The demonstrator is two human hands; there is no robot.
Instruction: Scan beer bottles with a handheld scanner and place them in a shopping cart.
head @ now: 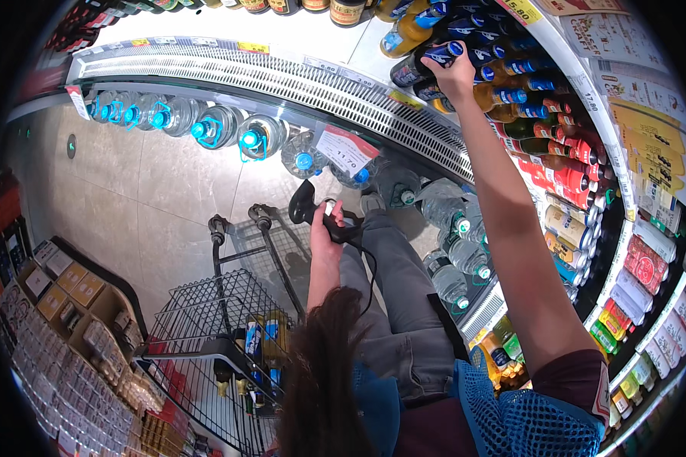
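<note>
At the shelf, my right hand (456, 73) grips the neck of a dark glass bottle (413, 68) with a blue label, which tilts among other bottles. Amber bottles with blue caps (406, 37) stand just behind it, and more bottles lie or lean to its right. Lower and nearer my body, my left hand (326, 228) is closed around a black handheld scanner (334, 228) with a cord hanging from it. A small white object (330, 207) shows by the left fingers; what it is cannot be told.
A wire shopping cart (188, 320) holding bottles stands at my left. Large clear water jugs (211, 127) line the floor level below the vented shelf edge (263, 68). Stacked boxed goods (80, 285) rise at far left. Shelves of cans (569, 228) curve along the right.
</note>
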